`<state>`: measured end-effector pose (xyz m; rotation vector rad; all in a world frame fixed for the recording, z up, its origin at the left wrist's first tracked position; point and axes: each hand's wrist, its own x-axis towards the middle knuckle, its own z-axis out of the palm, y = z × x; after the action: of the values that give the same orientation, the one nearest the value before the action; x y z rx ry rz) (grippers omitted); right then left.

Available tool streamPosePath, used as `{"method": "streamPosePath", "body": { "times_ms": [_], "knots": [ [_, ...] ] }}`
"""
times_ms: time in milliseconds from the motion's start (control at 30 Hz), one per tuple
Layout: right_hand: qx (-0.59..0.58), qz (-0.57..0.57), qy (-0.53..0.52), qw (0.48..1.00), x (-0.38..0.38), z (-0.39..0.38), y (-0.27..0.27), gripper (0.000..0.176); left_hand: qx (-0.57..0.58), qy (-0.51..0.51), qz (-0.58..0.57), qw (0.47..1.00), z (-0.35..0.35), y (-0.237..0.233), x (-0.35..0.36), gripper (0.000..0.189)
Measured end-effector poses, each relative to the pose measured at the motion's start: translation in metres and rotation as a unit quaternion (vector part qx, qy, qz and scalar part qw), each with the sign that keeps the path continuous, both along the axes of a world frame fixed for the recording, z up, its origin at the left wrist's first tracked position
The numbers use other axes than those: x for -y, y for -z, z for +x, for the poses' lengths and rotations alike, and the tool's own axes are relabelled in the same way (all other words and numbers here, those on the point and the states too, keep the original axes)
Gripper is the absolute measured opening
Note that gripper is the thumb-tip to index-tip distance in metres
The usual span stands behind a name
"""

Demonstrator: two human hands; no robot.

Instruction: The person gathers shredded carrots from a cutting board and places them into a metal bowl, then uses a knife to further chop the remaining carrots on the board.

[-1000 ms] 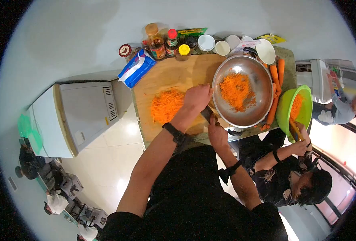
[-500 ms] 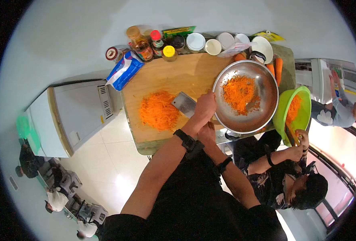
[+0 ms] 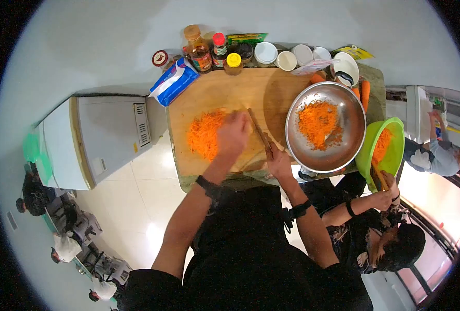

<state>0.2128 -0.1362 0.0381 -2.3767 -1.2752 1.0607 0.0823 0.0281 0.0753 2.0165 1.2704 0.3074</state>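
Right hand (image 3: 278,161) grasping cleaver (image 3: 259,128); left hand (image 3: 233,133) at carrot shreds (image 3: 204,136)

1. Right hand: clenched on cleaver handle, near edge of wooden board (image 3: 245,87). Blade points away from the wearer & slightly left, seen approx. edge-on. Contact btwn blade & board: cannot tell.
2. Left hand: motion-blurred, at R side of carrot shreds. Finger state (released or clenched): cannot tell.
3. Carrot shreds: loose heap on L part of board. Board lies on tabletop (image 3: 376,79).
4. Steel wok (image 3: 352,115): R of cleaver, w/ black handles at far & near sides. Finely chopped carrot (image 3: 319,124) inside, incl. small bits scattered around the main heap.
5. Whole carrots (image 3: 365,96): just beside wok, far R side.
6. Green bowl (image 3: 364,155): R of wok, w/ more shredded carrot (image 3: 381,146) inside. Co-worker's hands (image 3: 385,194) hold a yellowish tool (image 3: 379,176) at its near rim.
7. Far edge of board, L to R: blue-and-white packet (image 3: 175,83), tan-capped bottle (image 3: 200,54), red-capped bottle (image 3: 219,52), yellow-capped jar (image 3: 233,63), white-lidded tub (image 3: 265,53), pale cup (image 3: 286,61).
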Motion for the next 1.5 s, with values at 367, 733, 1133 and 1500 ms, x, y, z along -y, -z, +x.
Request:
{"method": "streamPosePath", "body": {
  "times_ms": [367, 733, 1133, 1500],
  "knots": [
    [-0.062, 0.068, 0.141, 0.986, -0.023, -0.033, -0.001, 0.032, -0.104, 0.135, 0.173, 0.97, -0.104, 0.064, -0.003, 0.056],
    [0.002, -0.007, 0.032, 0.999, -0.046, -0.08, -0.022, 0.03, -0.077, 0.12, 0.2, 0.969, -0.107, 0.093, -0.003, 0.054],
    [0.043, -0.057, -0.046, 0.996, -0.047, -0.082, -0.002, 0.036, -0.09, 0.133, 0.145, 0.976, -0.108, 0.091, -0.007, 0.042],
    [0.04, -0.04, -0.035, 0.998, -0.042, -0.09, -0.029, 0.037, -0.091, 0.119, 0.161, 0.975, -0.109, 0.093, -0.004, 0.042]
  ]
}}
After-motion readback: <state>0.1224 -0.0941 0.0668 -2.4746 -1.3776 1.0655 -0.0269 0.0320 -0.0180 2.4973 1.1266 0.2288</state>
